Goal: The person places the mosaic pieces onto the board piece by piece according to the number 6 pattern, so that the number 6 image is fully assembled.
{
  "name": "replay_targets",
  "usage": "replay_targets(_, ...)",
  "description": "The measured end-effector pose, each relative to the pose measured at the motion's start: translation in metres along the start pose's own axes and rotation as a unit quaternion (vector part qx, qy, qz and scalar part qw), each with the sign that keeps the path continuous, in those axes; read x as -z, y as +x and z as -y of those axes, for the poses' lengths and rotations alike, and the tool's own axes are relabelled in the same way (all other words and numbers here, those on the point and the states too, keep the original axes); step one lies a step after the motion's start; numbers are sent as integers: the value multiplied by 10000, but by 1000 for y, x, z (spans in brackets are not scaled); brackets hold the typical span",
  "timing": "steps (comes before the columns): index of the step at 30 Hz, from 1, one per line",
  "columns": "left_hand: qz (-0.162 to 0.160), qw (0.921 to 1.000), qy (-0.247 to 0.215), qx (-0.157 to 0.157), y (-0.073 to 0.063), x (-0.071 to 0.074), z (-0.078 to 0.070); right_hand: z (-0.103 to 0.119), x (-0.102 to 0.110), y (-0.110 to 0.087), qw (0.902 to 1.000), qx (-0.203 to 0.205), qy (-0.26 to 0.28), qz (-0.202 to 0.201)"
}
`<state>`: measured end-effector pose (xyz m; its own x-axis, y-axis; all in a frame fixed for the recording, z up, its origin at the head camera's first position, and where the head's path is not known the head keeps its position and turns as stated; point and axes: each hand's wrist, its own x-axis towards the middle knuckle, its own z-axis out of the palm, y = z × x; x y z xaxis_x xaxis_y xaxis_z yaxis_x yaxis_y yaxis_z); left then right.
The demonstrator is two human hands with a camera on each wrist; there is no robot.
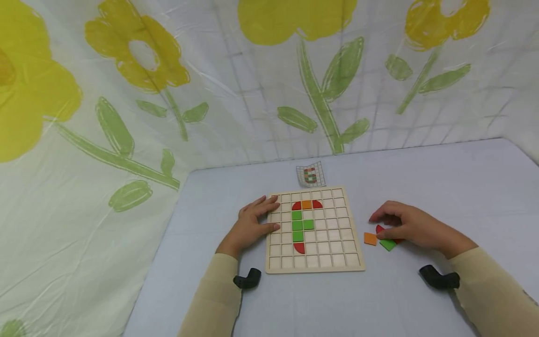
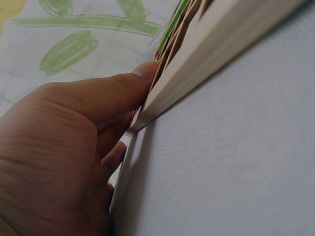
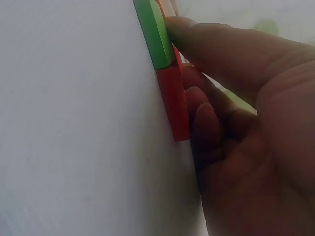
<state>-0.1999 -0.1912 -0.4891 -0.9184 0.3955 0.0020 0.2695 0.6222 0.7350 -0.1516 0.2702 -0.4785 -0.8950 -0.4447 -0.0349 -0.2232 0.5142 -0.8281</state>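
A square wooden grid board [image 1: 316, 270] lies on the table. My left hand [image 1: 252, 222] rests at its left side, with fingertips and thumb over the edge. Set in the cells are red rounded pieces [image 1: 299, 247], an orange square [image 1: 306, 204] and several green squares [image 1: 297, 225]. Right of the board, my right hand [image 1: 410, 227] is over a small group of loose pieces, its thumb and forefinger apart. Its thumb is right at a red piece [image 1: 380, 228]. A green piece [image 3: 153, 34] and another red piece [image 3: 173, 101] lie by its fingers in the right wrist view.
A loose orange square [image 1: 370, 238] lies between the board and my right hand. Behind the board is a small paper card [image 1: 310, 175] printed with a coloured grid pattern. A flowered curtain [image 1: 252, 117] hangs along the back and left of the white table [image 1: 337, 309].
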Motion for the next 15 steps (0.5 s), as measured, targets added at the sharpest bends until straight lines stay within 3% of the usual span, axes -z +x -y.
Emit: replay_targets(15,-19,10000,51,17,0,0,0,4,0,2,9978,-34,-648,-146)
